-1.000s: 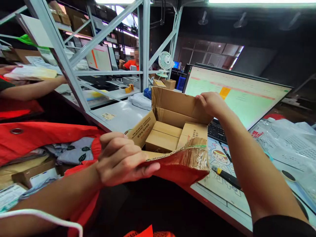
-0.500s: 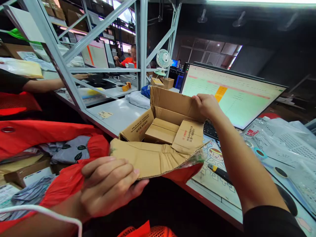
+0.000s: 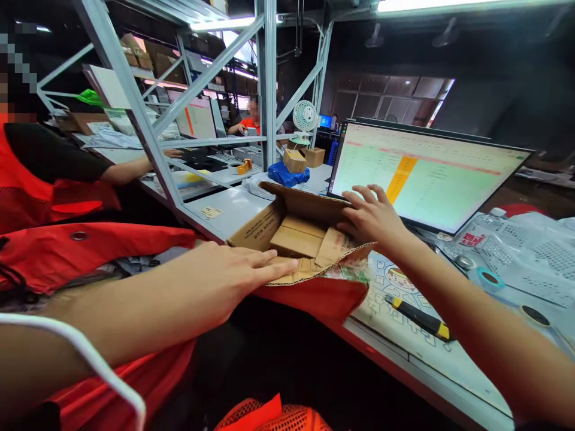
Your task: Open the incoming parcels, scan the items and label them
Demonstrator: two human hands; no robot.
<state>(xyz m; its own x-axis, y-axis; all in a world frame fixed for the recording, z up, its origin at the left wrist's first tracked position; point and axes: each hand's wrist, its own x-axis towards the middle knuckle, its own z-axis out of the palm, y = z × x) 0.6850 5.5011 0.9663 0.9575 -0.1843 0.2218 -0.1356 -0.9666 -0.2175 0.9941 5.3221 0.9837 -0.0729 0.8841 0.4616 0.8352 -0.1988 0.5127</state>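
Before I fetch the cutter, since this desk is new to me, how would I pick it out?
Find the big monitor on the right, then the cartoon-printed mat below it, showing right of the open cardboard box. The cutter lies on that mat. Its long black body with yellow near both ends sets it apart from the teal ring.

Left hand (image 3: 238, 272): fingers straight, laid on the carton's (image 3: 260, 229) near flap (image 3: 306, 269)
Right hand (image 3: 371, 216): fingers spread, at the far flap (image 3: 309, 200)
Carton: open, brown, a smaller box (image 3: 299, 239) inside
Utility knife (image 3: 420, 317): black and yellow, lying on a cartoon-printed mat (image 3: 377, 305)
Monitor (image 3: 440, 179): lit, beyond the right hand
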